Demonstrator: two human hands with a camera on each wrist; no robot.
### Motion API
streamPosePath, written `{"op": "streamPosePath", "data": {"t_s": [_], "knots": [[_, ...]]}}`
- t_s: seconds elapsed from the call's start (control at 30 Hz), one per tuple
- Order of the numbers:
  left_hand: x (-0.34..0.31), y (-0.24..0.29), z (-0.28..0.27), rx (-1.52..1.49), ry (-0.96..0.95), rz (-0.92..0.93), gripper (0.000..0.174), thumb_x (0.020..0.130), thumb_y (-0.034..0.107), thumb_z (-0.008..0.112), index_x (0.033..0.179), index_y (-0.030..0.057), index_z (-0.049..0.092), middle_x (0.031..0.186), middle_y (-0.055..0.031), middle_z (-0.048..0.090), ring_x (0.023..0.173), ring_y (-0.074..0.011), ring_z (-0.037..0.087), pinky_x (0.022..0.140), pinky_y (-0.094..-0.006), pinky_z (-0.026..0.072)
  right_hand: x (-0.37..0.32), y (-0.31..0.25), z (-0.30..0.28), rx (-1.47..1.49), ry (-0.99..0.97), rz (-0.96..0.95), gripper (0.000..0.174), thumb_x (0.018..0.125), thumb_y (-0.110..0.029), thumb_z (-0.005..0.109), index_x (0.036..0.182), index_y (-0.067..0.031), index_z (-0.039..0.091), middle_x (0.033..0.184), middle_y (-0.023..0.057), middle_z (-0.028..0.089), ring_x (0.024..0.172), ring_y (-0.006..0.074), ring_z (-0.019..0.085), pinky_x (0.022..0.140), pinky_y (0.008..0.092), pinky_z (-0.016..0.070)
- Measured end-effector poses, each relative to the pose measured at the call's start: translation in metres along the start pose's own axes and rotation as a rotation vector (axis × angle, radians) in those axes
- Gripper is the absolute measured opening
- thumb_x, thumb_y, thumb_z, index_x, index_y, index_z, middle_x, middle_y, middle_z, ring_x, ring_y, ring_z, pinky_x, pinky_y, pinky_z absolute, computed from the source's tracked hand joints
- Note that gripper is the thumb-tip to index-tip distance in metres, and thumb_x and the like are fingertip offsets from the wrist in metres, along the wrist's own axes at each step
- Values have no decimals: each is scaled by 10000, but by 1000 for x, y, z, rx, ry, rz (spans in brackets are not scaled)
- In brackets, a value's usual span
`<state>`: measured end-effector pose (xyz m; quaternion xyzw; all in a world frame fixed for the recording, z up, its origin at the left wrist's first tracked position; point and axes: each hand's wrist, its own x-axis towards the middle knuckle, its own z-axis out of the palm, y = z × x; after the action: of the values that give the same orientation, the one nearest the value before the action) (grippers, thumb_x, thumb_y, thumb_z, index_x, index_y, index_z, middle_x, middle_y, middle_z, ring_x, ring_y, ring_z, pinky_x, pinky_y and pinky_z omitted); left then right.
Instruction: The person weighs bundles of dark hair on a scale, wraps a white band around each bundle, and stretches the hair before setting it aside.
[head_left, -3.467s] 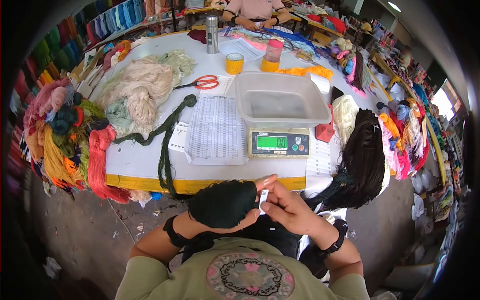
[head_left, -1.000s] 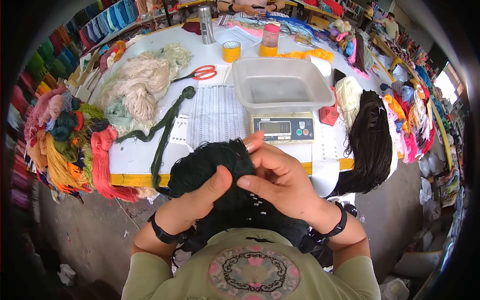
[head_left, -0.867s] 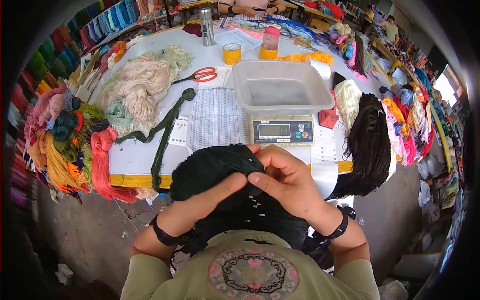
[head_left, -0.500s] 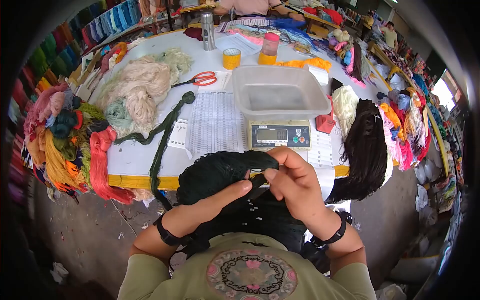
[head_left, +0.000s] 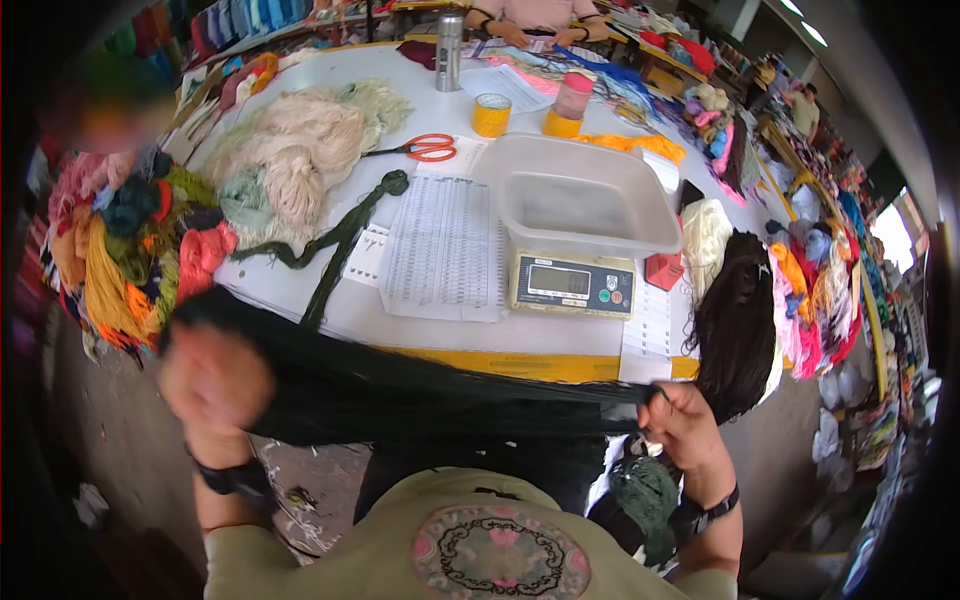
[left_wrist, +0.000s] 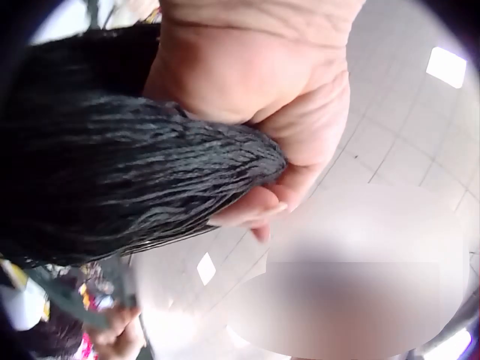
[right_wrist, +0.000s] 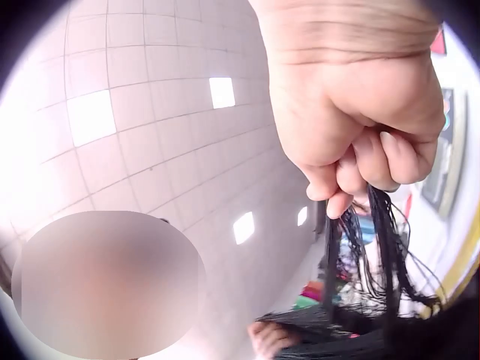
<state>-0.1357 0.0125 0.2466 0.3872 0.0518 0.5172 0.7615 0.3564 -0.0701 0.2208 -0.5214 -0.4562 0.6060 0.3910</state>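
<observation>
A very dark green skein of yarn (head_left: 400,390) is stretched sideways in front of my body, between my two hands. At its broad left end, my left hand (head_left: 215,380) is blurred in the head view; in the left wrist view the strands (left_wrist: 150,180) gather into its curled fingers (left_wrist: 251,206). My right hand (head_left: 685,425) grips the narrow right end. Seen from the right wrist, its fingers (right_wrist: 367,161) are curled tightly, with thin bunches of strands (right_wrist: 386,247) hanging from them.
Ahead stands a table with a scale (head_left: 570,285) bearing a plastic tub (head_left: 590,225), printed sheets (head_left: 445,250), orange-handled scissors (head_left: 430,147) and a green yarn length (head_left: 345,235). Coloured skeins (head_left: 110,280) hang at the left, a black skein (head_left: 740,320) at the right. A person sits opposite.
Earlier both hands were close together on the bunched skein, with a white tag between the fingers at first. Now my hands are far apart and the skein is drawn out long between them.
</observation>
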Motion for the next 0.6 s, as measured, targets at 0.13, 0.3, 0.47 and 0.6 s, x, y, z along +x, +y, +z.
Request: {"op": "streamPosePath", "data": {"t_s": [0.13, 0.3, 0.47, 0.6], "knots": [[-34, 99, -40, -8, 327, 420, 192, 1055, 148, 412, 1111, -15, 498, 714, 0, 394, 558, -75, 390, 489, -218, 375, -17, 56, -55, -126, 397, 250, 327, 996, -331, 572, 765, -100, 583, 572, -83, 365, 441, 20, 262, 406, 203, 192], [-107, 208, -159, 35, 453, 427, 201, 1043, 143, 457, 1057, -38, 541, 714, 6, 393, 575, -86, 379, 537, -219, 367, -52, 134, -156, -318, 673, 414, 316, 987, -346, 538, 775, -112, 554, 571, -56, 382, 417, 53, 295, 382, 248, 204], [-191, 295, -253, 231, 881, 858, 106, 1019, 93, 497, 966, 9, 534, 698, 26, 379, 577, -79, 361, 536, -220, 352, -106, 198, -258, -859, 1013, 597, 354, 941, -358, 563, 777, -47, 603, 577, 14, 468, 445, 129, 419, 402, 310, 310], [-145, 205, -205, 195, 724, 596, 117, 1023, 125, 502, 973, 30, 548, 715, 32, 395, 568, -70, 373, 515, -213, 352, -80, 145, -184, -396, 826, 626, 290, 951, -332, 590, 842, -64, 602, 559, -4, 441, 404, 102, 327, 376, 285, 258]]}}
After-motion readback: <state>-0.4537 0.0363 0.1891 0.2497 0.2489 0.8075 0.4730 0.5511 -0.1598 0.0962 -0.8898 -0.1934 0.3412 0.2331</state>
